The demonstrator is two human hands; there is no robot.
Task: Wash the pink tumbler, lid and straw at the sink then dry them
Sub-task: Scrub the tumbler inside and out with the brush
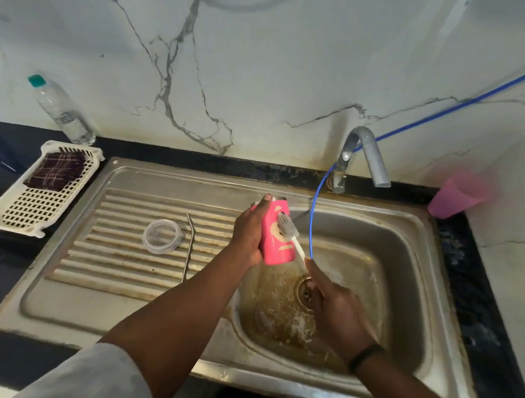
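My left hand (248, 233) grips the pink tumbler (278, 244) upright over the left edge of the sink basin (404, 269). A white bottle brush (290, 231) lies with its bristle head against the tumbler's outer side. My right hand (334, 311) holds the brush by the end of its handle, above the drain. The clear lid (162, 235) lies flat on the ribbed drainboard (96, 281). Just right of the lid, the metal straw (188, 246) with its bent tip lies along the ribs.
A steel tap (365, 156) stands behind the basin, and a thin blue tube (311, 226) hangs down into the basin. A pink cup (456, 197) is at the back right. A white basket (34, 197) with a dark checked cloth (57, 171) and a plastic bottle (60, 109) stand at the left.
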